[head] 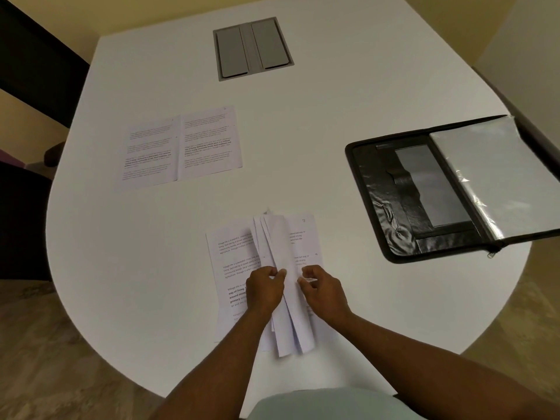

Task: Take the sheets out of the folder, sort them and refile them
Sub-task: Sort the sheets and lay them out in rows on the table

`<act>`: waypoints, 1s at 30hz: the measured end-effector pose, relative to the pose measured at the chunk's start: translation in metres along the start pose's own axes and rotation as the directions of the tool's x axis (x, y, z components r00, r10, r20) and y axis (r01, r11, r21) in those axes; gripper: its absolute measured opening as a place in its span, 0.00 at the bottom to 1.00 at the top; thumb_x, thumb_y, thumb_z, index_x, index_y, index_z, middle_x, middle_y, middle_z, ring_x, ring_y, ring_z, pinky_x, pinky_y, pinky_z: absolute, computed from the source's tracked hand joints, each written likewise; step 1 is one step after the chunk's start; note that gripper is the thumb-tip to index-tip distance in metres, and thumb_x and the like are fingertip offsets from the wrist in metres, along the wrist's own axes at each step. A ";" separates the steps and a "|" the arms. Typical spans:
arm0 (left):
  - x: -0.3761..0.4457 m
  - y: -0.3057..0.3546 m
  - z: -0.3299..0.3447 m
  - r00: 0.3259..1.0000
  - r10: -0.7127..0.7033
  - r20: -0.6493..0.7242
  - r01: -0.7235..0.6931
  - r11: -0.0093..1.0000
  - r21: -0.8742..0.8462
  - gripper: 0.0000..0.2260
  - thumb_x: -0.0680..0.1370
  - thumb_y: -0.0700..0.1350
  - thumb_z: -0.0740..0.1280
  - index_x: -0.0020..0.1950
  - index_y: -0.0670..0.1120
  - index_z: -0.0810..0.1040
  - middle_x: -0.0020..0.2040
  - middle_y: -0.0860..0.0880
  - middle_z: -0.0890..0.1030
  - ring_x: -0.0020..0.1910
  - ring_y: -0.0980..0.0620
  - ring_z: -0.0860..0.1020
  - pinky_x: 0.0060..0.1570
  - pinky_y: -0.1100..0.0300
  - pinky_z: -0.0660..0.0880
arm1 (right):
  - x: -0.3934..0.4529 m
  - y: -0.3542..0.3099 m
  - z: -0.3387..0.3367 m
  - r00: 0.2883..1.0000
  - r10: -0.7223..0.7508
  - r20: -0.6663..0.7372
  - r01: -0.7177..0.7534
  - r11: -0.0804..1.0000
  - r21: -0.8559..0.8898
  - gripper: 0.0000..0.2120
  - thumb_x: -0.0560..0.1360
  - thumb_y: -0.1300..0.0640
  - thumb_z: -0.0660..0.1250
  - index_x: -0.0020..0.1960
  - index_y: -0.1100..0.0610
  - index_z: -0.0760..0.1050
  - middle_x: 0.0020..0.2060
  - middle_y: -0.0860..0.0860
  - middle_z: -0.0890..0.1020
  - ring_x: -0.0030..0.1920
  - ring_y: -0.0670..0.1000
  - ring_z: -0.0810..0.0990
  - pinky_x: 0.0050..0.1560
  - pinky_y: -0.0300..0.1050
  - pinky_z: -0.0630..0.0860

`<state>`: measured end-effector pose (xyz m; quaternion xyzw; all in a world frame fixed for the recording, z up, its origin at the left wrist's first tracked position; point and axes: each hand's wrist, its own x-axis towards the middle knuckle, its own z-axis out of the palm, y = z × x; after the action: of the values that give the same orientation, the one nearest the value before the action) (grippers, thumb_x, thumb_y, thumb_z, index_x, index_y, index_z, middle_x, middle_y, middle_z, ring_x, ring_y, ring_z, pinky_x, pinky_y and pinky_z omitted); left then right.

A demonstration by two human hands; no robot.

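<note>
Sorting step. Your left hand (265, 287) and right hand (322, 287) both pinch raised sheaf of sheets (280, 253) over printed page on table (151, 298). Thumb off one sheet at a time; keep sheaf square. Sorted pages (181, 145) lie farther left. Folder (409, 207) open, right, well apart.

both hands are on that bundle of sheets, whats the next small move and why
Probably peel one sheet off the bundle and lay it flat. The left hand and right hand pinch its middle above a printed sheet, two sheets already lie sorted farther out, and the folder waits open.
</note>
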<state>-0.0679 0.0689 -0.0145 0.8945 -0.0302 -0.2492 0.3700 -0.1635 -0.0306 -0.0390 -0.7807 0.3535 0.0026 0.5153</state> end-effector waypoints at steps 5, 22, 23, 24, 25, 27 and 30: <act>0.005 -0.001 -0.004 0.997 -0.068 -0.022 0.064 0.986 -0.151 0.17 0.74 0.51 0.73 0.32 0.44 0.70 0.29 0.49 0.70 0.31 0.53 0.69 0.33 0.63 0.66 | 0.005 0.007 0.001 0.988 0.156 -0.003 -0.155 0.983 0.094 0.14 0.80 0.43 0.60 0.56 0.52 0.75 0.52 0.49 0.82 0.52 0.50 0.81 0.58 0.46 0.78; 0.000 0.003 -0.011 0.998 -0.001 -0.055 -0.005 0.993 -0.118 0.07 0.78 0.46 0.68 0.50 0.44 0.73 0.45 0.49 0.78 0.46 0.49 0.76 0.38 0.65 0.71 | 0.024 0.017 -0.013 0.896 0.442 -0.032 -0.417 0.866 0.276 0.15 0.73 0.53 0.73 0.33 0.58 0.74 0.38 0.59 0.83 0.38 0.54 0.79 0.49 0.56 0.80; -0.002 0.006 -0.011 0.998 0.035 -0.046 -0.039 0.993 -0.109 0.12 0.78 0.43 0.67 0.60 0.44 0.72 0.54 0.48 0.78 0.52 0.49 0.76 0.46 0.65 0.72 | 0.024 0.016 -0.014 0.895 0.445 -0.023 -0.420 0.859 0.292 0.16 0.72 0.53 0.75 0.32 0.58 0.73 0.36 0.58 0.83 0.38 0.55 0.79 0.48 0.55 0.80; -0.004 0.009 -0.012 0.996 0.079 -0.042 -0.083 0.992 -0.100 0.21 0.79 0.41 0.66 0.71 0.46 0.67 0.62 0.48 0.75 0.58 0.49 0.75 0.52 0.65 0.70 | 0.024 0.014 -0.015 0.895 0.446 -0.018 -0.420 0.856 0.300 0.17 0.71 0.52 0.76 0.31 0.57 0.72 0.36 0.57 0.82 0.38 0.55 0.79 0.48 0.55 0.80; -0.006 0.010 -0.012 0.993 0.118 -0.028 -0.119 0.990 -0.072 0.28 0.79 0.40 0.65 0.77 0.48 0.58 0.66 0.50 0.71 0.61 0.52 0.73 0.53 0.67 0.67 | 0.023 0.012 -0.016 0.897 0.442 -0.013 -0.418 0.858 0.298 0.18 0.70 0.52 0.77 0.31 0.57 0.71 0.36 0.56 0.82 0.38 0.56 0.79 0.48 0.55 0.80; -0.009 0.013 -0.012 0.985 0.173 -0.007 -0.173 0.985 0.006 0.34 0.80 0.39 0.63 0.79 0.51 0.46 0.63 0.56 0.65 0.53 0.60 0.72 0.48 0.73 0.66 | 0.022 0.007 -0.017 0.905 0.425 -0.013 -0.405 0.871 0.277 0.19 0.68 0.50 0.78 0.33 0.57 0.69 0.38 0.57 0.82 0.39 0.57 0.81 0.47 0.54 0.80; -0.006 0.010 -0.009 0.978 0.211 0.001 -0.210 0.977 0.037 0.28 0.81 0.37 0.61 0.78 0.51 0.55 0.60 0.58 0.67 0.45 0.65 0.73 0.36 0.83 0.66 | 0.023 0.003 -0.017 0.912 0.410 -0.023 -0.388 0.878 0.279 0.22 0.67 0.47 0.78 0.34 0.56 0.66 0.36 0.56 0.79 0.37 0.55 0.78 0.42 0.50 0.77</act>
<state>-0.0674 0.0689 -0.0003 0.8932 -0.1288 -0.2067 0.3779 -0.1541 -0.0574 -0.0425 -0.6134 0.5245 0.0293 0.5898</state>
